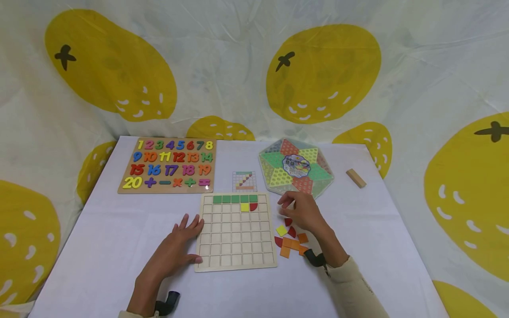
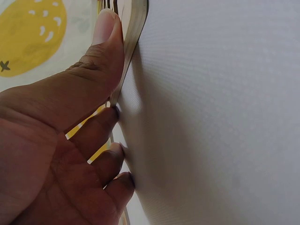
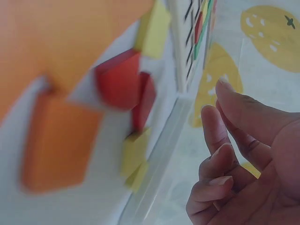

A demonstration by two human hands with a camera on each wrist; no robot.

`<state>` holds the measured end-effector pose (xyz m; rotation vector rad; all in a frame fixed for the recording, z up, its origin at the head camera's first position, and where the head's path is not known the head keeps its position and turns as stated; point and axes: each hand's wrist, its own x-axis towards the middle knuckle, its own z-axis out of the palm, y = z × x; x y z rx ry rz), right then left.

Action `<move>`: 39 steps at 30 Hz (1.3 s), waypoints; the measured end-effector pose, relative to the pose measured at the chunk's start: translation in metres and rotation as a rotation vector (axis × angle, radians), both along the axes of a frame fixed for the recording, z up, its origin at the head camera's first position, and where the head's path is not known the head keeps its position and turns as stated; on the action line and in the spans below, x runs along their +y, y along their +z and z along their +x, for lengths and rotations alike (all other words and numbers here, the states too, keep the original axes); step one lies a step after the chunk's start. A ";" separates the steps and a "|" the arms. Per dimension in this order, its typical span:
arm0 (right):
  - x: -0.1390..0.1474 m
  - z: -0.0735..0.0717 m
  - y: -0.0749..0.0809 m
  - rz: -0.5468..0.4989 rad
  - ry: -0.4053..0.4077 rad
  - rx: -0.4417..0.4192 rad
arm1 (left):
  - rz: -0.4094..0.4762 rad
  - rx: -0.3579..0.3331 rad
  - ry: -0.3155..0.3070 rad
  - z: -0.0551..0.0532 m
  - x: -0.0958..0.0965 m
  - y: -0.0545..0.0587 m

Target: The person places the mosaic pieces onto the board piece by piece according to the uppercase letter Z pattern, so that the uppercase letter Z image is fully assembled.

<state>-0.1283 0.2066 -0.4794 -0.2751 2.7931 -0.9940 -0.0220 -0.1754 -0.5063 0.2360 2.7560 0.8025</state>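
gridded board (image 1: 236,238) laid on bench (image 1: 115,234) between hands; left edge touched by left hand (image 1: 172,248), fingers spread. right hand (image 1: 303,213) held near right edge, fingers loosely bent, coloured pieces (image 1: 292,232) scattered close by.

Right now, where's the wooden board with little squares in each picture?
Head: the board is below the middle, beside the left hand.
Left wrist: only a bit of the board, at the top, left of middle.
Right wrist: a strip of the board, at the top, right of middle.
Shared landmark: yellow fruit prints.
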 end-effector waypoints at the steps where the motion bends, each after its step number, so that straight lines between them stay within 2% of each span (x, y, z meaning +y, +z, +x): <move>1: 0.003 0.001 -0.001 0.008 -0.006 -0.011 | 0.001 0.002 -0.001 0.000 0.000 0.000; 8: 0.017 0.010 -0.004 0.065 -0.034 -0.105 | 0.009 0.007 -0.002 0.000 0.000 0.000; 21: 0.019 0.014 -0.010 0.164 -0.034 -0.118 | 0.010 0.005 0.006 0.000 0.000 -0.001; 31: 0.015 0.013 -0.014 0.119 -0.010 -0.118 | 0.009 0.008 0.005 0.001 0.000 -0.002; 39: 0.008 0.014 -0.012 0.053 -0.032 -0.045 | 0.015 0.011 0.001 0.001 -0.001 -0.002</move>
